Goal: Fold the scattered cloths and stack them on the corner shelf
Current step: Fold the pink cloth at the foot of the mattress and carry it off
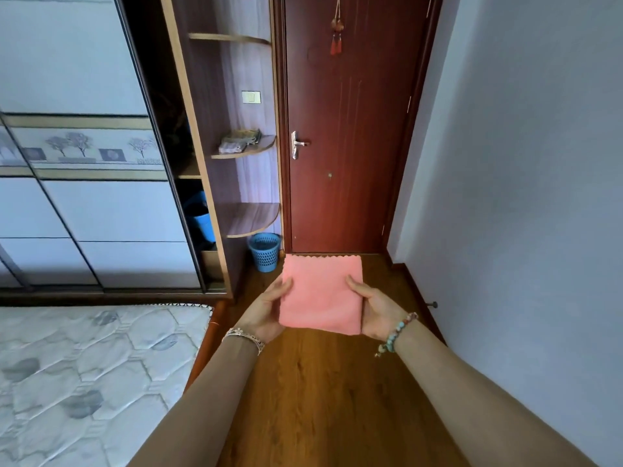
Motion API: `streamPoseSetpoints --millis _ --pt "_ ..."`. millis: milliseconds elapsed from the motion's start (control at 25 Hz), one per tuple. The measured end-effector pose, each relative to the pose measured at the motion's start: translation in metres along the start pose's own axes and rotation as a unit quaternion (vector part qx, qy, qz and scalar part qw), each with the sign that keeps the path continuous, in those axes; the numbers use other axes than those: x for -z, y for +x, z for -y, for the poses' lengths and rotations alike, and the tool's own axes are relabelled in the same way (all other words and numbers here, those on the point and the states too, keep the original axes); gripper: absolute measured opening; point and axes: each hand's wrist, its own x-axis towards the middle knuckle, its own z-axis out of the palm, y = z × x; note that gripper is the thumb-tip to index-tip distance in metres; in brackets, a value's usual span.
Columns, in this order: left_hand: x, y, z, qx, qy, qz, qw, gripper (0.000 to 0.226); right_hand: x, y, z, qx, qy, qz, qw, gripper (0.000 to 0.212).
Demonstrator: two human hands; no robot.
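- Head view shows two bare arms reaching out over a brown wood floor point(320, 382).
- A folded pink cloth point(320, 294) is held up flat in the air, in front of a dark red door point(347, 129).
- The left hand point(266, 311) has its grip pinching the left side of the pink cloth, thumb on top.
- The right hand point(377, 311) has its grip pinching the right side, thumb on top too.
- Each wrist has a bead bracelet.
- The corner shelf point(249, 150) is to the left of the door, and folded gray cloths point(239, 141) lie on its middle board.
- A blue basket point(264, 251) stands on the floor under the shelf.
- A bed point(84, 365) is at the left.
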Motion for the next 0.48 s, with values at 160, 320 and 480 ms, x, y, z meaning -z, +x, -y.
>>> streamPoseSetpoints --millis 160,320,480 --pt "0.013 0.106 -0.039 0.007 -0.019 -0.021 1.0 0.045 -0.007 0.097 0.06 -0.005 -0.005 -0.007 1.0 0.044" --pt "0.035 0.199 -0.079 -0.002 -0.012 -0.041 0.999 0.045 -0.021 0.187 0.114 -0.023 -0.013 0.007 1.0 0.03" --pt "0.053 0.318 -0.131 -0.024 -0.008 -0.058 0.998 0.043 -0.029 0.307 0.183 -0.017 -0.014 0.028 0.999 0.016"
